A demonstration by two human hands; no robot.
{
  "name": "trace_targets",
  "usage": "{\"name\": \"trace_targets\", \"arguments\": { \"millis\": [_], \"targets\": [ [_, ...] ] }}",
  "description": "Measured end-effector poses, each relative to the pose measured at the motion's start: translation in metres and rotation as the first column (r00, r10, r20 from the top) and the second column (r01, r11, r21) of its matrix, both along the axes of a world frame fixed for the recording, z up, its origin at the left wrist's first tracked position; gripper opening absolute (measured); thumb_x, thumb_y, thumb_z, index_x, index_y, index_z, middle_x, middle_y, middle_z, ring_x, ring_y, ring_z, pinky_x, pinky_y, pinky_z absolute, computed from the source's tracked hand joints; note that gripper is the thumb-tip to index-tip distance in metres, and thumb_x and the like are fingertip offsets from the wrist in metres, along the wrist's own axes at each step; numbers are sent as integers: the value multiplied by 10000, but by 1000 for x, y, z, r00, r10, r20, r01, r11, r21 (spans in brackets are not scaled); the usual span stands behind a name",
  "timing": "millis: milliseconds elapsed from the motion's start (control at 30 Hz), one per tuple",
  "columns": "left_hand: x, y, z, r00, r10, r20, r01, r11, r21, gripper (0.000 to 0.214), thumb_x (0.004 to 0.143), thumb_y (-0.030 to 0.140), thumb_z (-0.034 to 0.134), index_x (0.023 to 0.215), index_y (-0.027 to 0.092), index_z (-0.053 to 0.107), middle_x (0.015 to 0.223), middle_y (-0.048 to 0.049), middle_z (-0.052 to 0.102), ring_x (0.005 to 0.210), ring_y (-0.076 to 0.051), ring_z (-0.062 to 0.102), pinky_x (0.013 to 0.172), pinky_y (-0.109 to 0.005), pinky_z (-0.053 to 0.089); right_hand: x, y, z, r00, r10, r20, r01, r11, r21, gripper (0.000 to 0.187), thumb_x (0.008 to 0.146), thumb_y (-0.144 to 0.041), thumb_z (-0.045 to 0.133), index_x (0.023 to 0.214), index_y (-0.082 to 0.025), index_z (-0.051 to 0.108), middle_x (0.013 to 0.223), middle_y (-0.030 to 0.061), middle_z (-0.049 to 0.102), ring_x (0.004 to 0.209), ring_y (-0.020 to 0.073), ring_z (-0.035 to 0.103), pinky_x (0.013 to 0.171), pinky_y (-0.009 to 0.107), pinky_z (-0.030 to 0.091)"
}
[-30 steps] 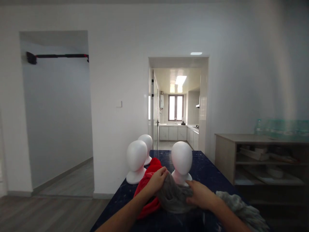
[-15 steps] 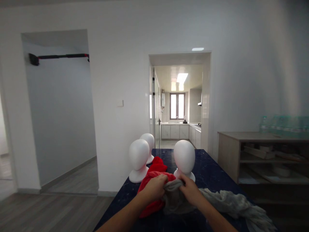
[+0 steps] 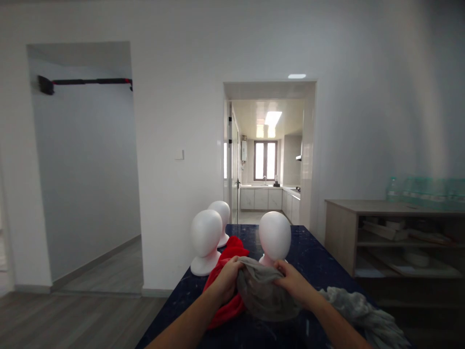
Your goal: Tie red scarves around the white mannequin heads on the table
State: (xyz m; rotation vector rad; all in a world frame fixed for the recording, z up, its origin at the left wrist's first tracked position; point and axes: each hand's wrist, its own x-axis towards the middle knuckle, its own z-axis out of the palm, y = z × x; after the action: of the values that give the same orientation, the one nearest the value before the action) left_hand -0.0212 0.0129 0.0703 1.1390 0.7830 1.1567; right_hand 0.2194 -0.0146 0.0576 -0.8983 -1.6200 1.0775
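- Dark blue table (image 3: 319, 261) is carrying everything; grey cloth (image 3: 263, 295) is sitting at its near middle, bunched, held up by both hands.
- Crumpled grey cloth (image 3: 363, 312) is trailing near the right edge; a tug could be dragging it off.
- Red cloth (image 3: 227, 281) is lying under the left wrist, touching the grey cloth; could be getting snagged and lifted along.
- White foam head (image 3: 274, 236) is standing just behind the hands; a forward sweep could be tipping it. Two other foam heads (image 3: 206, 242) are standing further left.
- Left hand (image 3: 228, 280) is closed, pinching the grey cloth's left edge; thin grip could be slipping.
- Right hand (image 3: 294, 283) is closed, gripping the right edge.
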Motion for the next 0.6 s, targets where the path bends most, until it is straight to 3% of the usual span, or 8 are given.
{"name": "trace_targets", "arguments": {
  "millis": [67, 133, 200, 267, 333, 400, 533, 600],
  "targets": [
    [4, 0, 3, 990, -63, 126, 68, 997, -35, 207, 760, 216, 703, 963, 175, 688, 928, -50, 756, 922, -216, 704, 878, -324, 535, 2, -5, 5, 995, 95, 14, -94, 994, -48, 294, 741, -272, 809, 1007, -214, 697, 943, -13, 742, 894, 205, 650, 766, 292, 461],
    [7, 0, 7, 979, -138, 153, 143, 989, -22, 204, 771, 234, 715, 964, 180, 677, 904, -27, 737, 882, -194, 689, 857, -311, 531, 4, -10, 10, 976, 208, 63, -200, 974, -110, 404, 753, -321, 835, 1134, -222, 743, 1071, 21, 775, 1027, 252, 678, 879, 342, 492],
    [9, -1, 12, 982, -180, 59, 178, 983, 32, 201, 768, 240, 726, 953, 190, 665, 860, 4, 708, 810, -167, 658, 788, -284, 514, 8, -12, 10, 948, 303, 101, -281, 942, -186, 407, 755, -394, 854, 1112, -213, 779, 1039, 31, 790, 1008, 260, 694, 886, 358, 505],
    [8, -1, 17, 979, -165, -120, 178, 978, 107, 195, 754, 229, 723, 935, 194, 659, 828, 21, 688, 770, -154, 629, 725, -259, 481, 15, -10, 8, 930, 344, 126, -308, 920, -241, 355, 755, -458, 858, 979, -187, 808, 875, 17, 779, 819, 204, 684, 779, 319, 504],
    [5, 0, 21, 948, -99, -302, 159, 971, 179, 194, 746, 228, 708, 933, 198, 666, 827, 23, 688, 782, -160, 624, 708, -252, 460, 23, -6, 4, 933, 322, 160, -275, 926, -260, 345, 752, -492, 856, 859, -168, 806, 732, -4, 728, 626, 134, 597, 654, 278, 461],
    [1, 1, 25, 903, -27, -429, 143, 960, 241, 203, 748, 244, 690, 947, 203, 678, 854, 19, 706, 817, -175, 633, 724, -257, 462, 32, -1, 2, 944, 281, 171, -232, 937, -261, 353, 749, -504, 852, 801, -159, 791, 702, -3, 704, 560, 110, 545, 598, 269, 435],
    [-1, 1, 29, 855, 35, -517, 145, 942, 304, 226, 766, 273, 646, 978, 206, 686, 916, 9, 734, 832, -183, 648, 735, -265, 472, 35, -3, 2, 980, 156, 127, -136, 979, -153, 348, 761, -501, 829, 760, -168, 727, 756, 2, 691, 674, 147, 598, 688, 305, 490],
    [3, 0, 31, 862, 33, -506, 147, 939, 312, 234, 768, 265, 623, 987, 205, 680, 911, 12, 728, 821, -178, 648, 730, -264, 475, 22, -10, 0, 980, 108, 167, -97, 992, -74, 321, 780, -490, 816, 854, -189, 733, 807, -1, 706, 757, 173, 621, 746, 321, 497]
  ]
}}
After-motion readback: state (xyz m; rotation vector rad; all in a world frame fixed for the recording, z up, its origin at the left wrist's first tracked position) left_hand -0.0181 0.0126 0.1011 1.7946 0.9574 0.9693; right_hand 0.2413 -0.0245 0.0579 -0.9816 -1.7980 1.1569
